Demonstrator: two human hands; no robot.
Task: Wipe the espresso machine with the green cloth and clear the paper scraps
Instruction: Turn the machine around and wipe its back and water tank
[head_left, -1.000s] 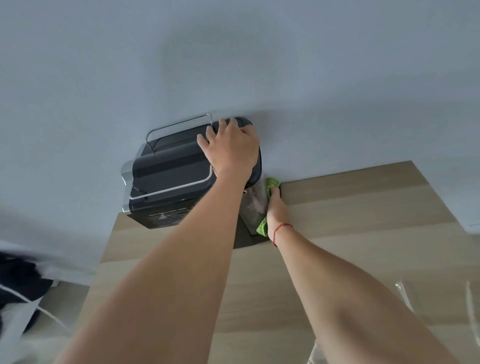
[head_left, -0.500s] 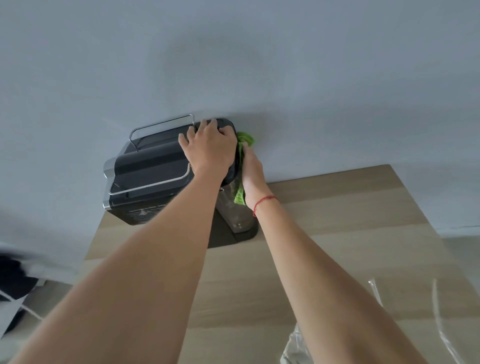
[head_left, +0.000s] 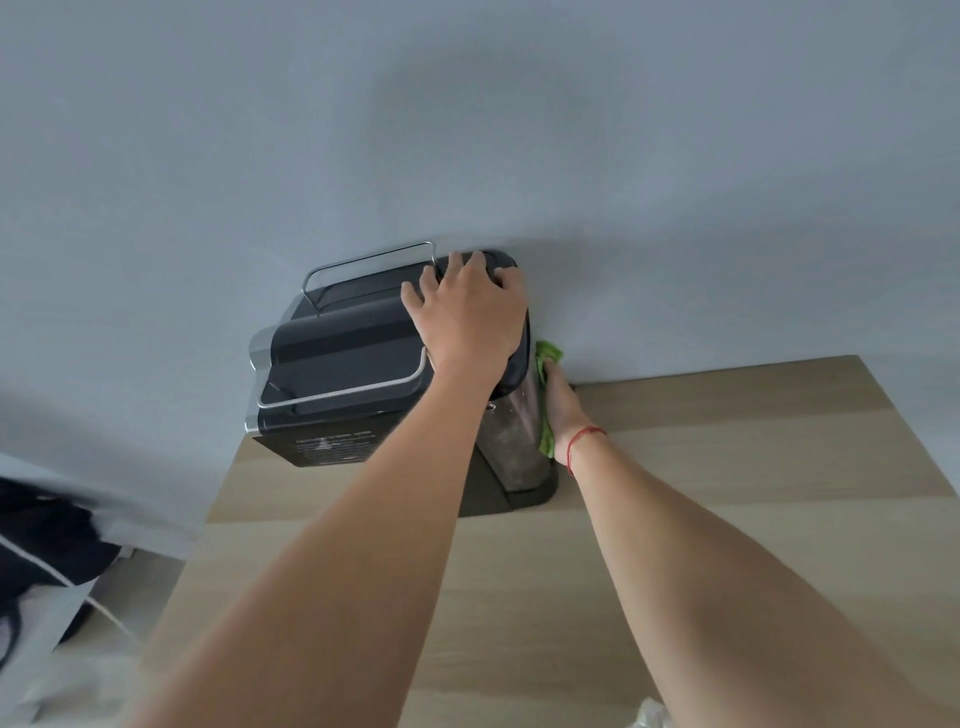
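While you steady the one espresso machine (head_left: 337, 358) at the back of the bench (head_left: 727, 467), your left hand (head_left: 467, 317) lies palm-down on its top, fingers slightly apart, gripping nothing. Your right hand (head_left: 563, 415) presses the single green cloth (head_left: 549, 358) against the machine's right side with straight, closed-up fingers; half a second ago it was higher, by the top corner

The left forearm (head_left: 363, 545) and right forearm (head_left: 701, 545) are bare, filling the lower frame. A thin red string bracelet (head_left: 584, 442) circles the right wrist, right of centre.
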